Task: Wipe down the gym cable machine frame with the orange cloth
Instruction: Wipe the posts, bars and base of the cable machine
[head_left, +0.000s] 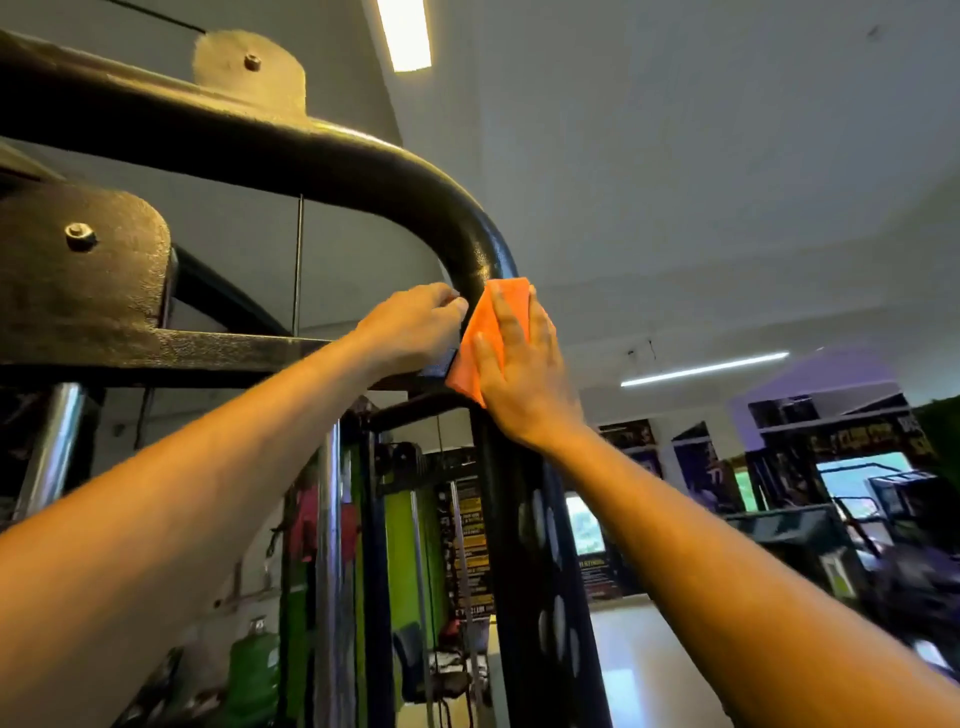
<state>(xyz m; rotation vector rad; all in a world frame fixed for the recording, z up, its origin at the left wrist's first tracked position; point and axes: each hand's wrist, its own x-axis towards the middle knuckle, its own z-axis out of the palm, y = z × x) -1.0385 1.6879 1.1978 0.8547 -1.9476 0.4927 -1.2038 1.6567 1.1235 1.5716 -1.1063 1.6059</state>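
Item: black, textured-paint steel tube frame of a gym cable machine (467, 244), curving from a near-horizontal top run down into an upright post. The bend is the landmark for all places below.

Item: orange cloth, folded flat, soft fabric (480, 332). Location: just below the bend, pressed against the post where the curve straightens. Its long axis runs with the post, up and down.

Item: right hand (519, 364). Grip: flat and wide, fingers straight and spread over the cloth, palm pressing it to the tube; nothing is pinched. The cloth lies under and slightly left of the palm.

Item: left hand (415, 332). Location: left of the post, just below the bend, touching the frame beside the cloth's edge. Grip: fingers curled in toward the tube; whether they clasp the tube or pinch the cloth edge cannot be told.

Item: two flat black bolted plates (88, 260), left of the bend. Chrome guide rod (327, 545), below and left of it. Ceiling strip light (405, 31), above.

Assessment: wiping is under way at the bend. The right hand is the working hand and is directly on the cloth. The tube's axis continues upward over the curve and downward along the post, so the coming stroke most likely follows one of those lines. The rounded tube gives a flat palm little purchase; the cloth could slide off sideways.
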